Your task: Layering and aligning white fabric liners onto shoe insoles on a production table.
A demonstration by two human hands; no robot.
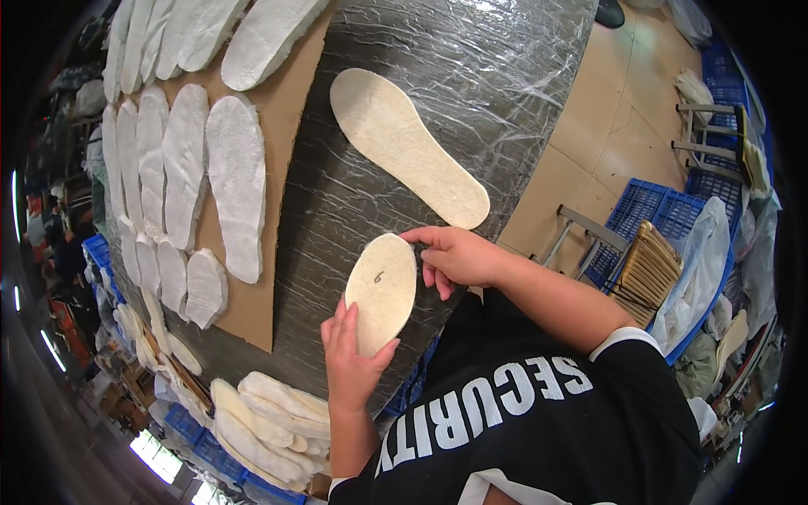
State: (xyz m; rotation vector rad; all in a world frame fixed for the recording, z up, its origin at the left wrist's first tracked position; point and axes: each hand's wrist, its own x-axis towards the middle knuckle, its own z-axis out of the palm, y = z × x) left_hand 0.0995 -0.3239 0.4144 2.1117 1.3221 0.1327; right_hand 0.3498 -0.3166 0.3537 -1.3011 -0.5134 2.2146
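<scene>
My left hand grips the lower end of a cream oval felt insole piece, thumb on one side and fingers on the other. A small dark handwritten mark shows on its face. At the upper right edge of that piece my right hand pinches the rim with thumb and forefinger, its other fingers curled. Just beyond lies a full-length cream felt insole, flat and slanting on the plastic-wrapped table. Its near end comes close to my right hand.
On the left, a cardboard sheet carries rows of white fluffy insoles. More cream insoles are piled at the lower left. To the right stand blue crates, a metal-framed stool, and a bundle of brown slats.
</scene>
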